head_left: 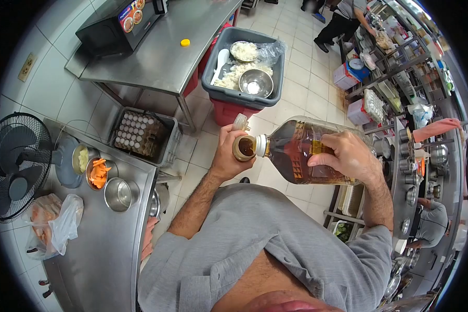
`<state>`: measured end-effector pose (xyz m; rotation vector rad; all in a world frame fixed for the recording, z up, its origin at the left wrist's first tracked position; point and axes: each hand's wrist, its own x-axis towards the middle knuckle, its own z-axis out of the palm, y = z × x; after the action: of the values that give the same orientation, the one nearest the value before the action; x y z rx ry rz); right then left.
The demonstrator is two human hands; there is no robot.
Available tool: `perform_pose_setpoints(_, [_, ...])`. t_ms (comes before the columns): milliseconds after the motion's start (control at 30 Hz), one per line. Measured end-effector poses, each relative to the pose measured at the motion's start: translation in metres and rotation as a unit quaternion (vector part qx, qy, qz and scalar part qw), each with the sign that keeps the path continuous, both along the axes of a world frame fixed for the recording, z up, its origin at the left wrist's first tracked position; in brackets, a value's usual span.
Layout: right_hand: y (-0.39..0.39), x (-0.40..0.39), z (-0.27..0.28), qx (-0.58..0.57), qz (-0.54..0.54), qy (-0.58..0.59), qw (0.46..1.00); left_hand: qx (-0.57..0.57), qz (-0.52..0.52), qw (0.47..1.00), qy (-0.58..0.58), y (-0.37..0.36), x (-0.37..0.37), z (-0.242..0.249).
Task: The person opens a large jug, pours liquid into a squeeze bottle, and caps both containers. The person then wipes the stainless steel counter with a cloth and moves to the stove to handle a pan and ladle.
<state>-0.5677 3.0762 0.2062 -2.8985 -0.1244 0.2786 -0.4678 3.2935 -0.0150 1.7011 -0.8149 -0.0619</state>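
Note:
My left hand (228, 158) is wrapped around a small clear bottle (243, 149) with brown liquid inside and its mouth uncovered. A clear plastic cap (241, 122) shows at the fingertips of the same hand. My right hand (343, 156) grips a large clear plastic jug (291, 132) by its handle side. The jug lies tilted almost level, dark brown liquid filling its lower part and neck. Its white-ringed mouth (262, 145) is right at the small bottle's opening.
A grey tub (213, 91) of white rice holds a metal bowl (256, 83). A yellow cap (185, 42) sits on the steel table (156, 65). Left are a fan (20, 166), an egg crate (164, 153) and metal containers (120, 195). Two people (348, 21) (431, 223) stand near shelves at right.

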Motion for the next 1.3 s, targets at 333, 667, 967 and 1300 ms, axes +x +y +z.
perform_pose_setpoints(333, [0.002, 0.001, 0.003, -0.031, -0.015, 0.038, 0.999, -0.002, 0.006, 1.000, 0.000, 0.002, -0.001, -0.001])
perform_pose_setpoints(667, [-0.004, 0.004, -0.004, 0.042, -0.023, 0.038, 0.998, -0.058, 0.029, 0.998, -0.009, 0.009, 0.004, 0.006])
perform_pose_setpoints(967, [-0.005, 0.017, -0.038, 0.187, -0.079, 0.083, 0.976, -0.032, 0.066, 0.996, -0.051, 0.039, 0.020, 0.035])
perform_pose_setpoints(1300, [0.017, 0.082, -0.084, 0.379, -0.087, 0.001, 0.921, -0.051, 0.132, 0.990, -0.019, 0.088, 0.039, 0.076])
